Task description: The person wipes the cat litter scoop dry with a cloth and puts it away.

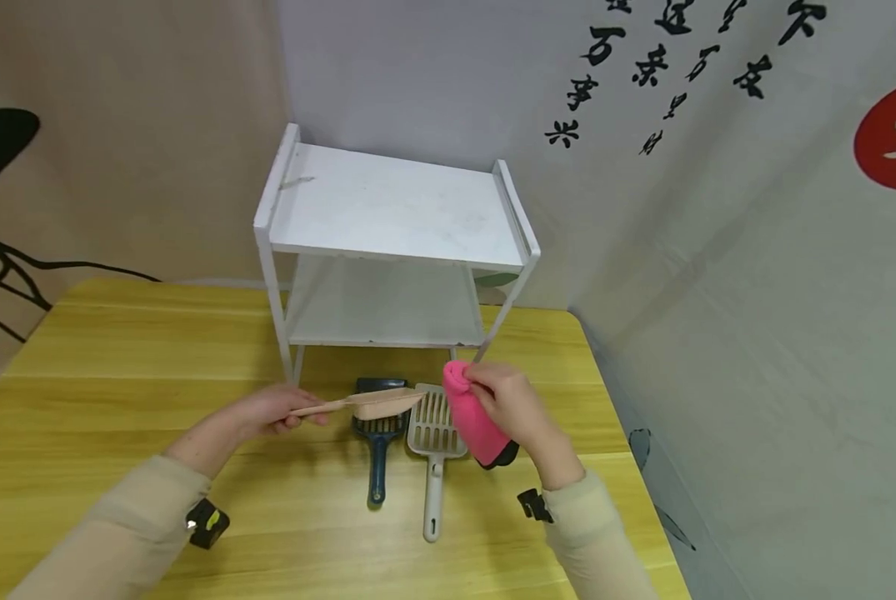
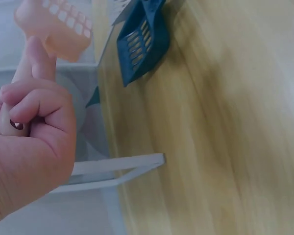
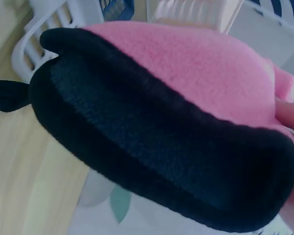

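Note:
My left hand (image 1: pixel 267 412) grips the handle of a peach slotted scoop (image 1: pixel 376 404), held level above the yellow table (image 1: pixel 117 392); the left wrist view shows my fingers (image 2: pixel 32 105) curled round the handle and the scoop head (image 2: pixel 59 24) above. My right hand (image 1: pixel 511 404) pinches the top of a pink fleece mitt with a black cuff (image 1: pixel 478 421), which fills the right wrist view as pink fleece with a black cuff (image 3: pixel 161 122). Under both lie a dark blue scoop (image 1: pixel 378 442) and a white slotted scoop (image 1: pixel 434 442) on the table.
A white two-tier rack (image 1: pixel 387 250) stands at the back of the table against the wall. A grey banner wall (image 1: pixel 755 292) runs along the right edge. The table's front and left are bare wood.

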{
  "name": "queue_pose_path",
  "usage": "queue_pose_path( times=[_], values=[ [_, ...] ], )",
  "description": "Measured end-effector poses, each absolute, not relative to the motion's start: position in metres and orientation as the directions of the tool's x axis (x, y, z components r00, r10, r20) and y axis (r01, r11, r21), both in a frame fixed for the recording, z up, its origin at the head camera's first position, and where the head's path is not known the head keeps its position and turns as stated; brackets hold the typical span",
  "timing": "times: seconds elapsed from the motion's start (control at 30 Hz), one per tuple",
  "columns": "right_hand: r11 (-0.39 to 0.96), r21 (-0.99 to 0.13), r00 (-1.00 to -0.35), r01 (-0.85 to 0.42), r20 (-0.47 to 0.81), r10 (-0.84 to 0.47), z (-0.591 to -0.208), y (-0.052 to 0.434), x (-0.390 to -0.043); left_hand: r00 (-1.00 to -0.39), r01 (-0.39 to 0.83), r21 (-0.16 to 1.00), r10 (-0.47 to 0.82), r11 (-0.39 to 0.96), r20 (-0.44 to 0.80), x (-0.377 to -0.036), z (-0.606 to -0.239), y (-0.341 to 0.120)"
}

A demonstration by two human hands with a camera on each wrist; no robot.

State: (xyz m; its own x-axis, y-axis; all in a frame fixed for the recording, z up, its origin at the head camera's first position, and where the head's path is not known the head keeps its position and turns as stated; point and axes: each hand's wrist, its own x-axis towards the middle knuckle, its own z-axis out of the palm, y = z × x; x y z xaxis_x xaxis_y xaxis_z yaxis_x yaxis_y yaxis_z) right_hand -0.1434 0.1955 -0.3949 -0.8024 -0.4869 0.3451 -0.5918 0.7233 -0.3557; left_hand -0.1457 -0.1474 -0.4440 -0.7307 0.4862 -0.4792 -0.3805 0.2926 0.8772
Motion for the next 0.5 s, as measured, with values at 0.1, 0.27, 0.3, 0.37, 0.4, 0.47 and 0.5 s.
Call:
queue_pose_path(
  times=[0.1,0.27,0.3,0.37,0.4,0.47,0.5],
  values=[
    [0.699,-0.247,-0.731,-0.672,0.371,-0.572,-0.393,0.181,-0.139,-0.717,-0.41,0.861,0.478,0.301,-0.508,-0.145,-0.447,-0.143],
    [0.639,-0.058,-0.612,-0.767,0.368,-0.7,-0.396,0.15,-0.128,-0.699,-0.428,0.852,0.487,0.302,-0.524,-0.144,-0.45,-0.13],
    [0.63,-0.032,-0.596,-0.776,0.364,-0.716,-0.398,0.145,-0.127,-0.696,-0.43,0.852,0.491,0.299,-0.524,-0.143,-0.449,-0.127],
    [0.625,0.01,-0.581,-0.78,0.356,-0.732,-0.403,0.137,-0.125,-0.693,-0.437,0.853,0.498,0.285,-0.522,-0.143,-0.448,-0.124],
    [0.629,0.023,-0.582,-0.777,0.351,-0.733,-0.405,0.135,-0.124,-0.692,-0.443,0.853,0.499,0.277,-0.521,-0.143,-0.447,-0.123],
    [0.637,0.038,-0.585,-0.77,0.355,-0.729,-0.409,0.133,-0.125,-0.694,-0.447,0.854,0.499,0.267,-0.519,-0.143,-0.446,-0.122],
    [0.643,0.038,-0.591,-0.765,0.356,-0.724,-0.41,0.133,-0.125,-0.694,-0.447,0.855,0.501,0.262,-0.516,-0.143,-0.446,-0.122]
  ],
)
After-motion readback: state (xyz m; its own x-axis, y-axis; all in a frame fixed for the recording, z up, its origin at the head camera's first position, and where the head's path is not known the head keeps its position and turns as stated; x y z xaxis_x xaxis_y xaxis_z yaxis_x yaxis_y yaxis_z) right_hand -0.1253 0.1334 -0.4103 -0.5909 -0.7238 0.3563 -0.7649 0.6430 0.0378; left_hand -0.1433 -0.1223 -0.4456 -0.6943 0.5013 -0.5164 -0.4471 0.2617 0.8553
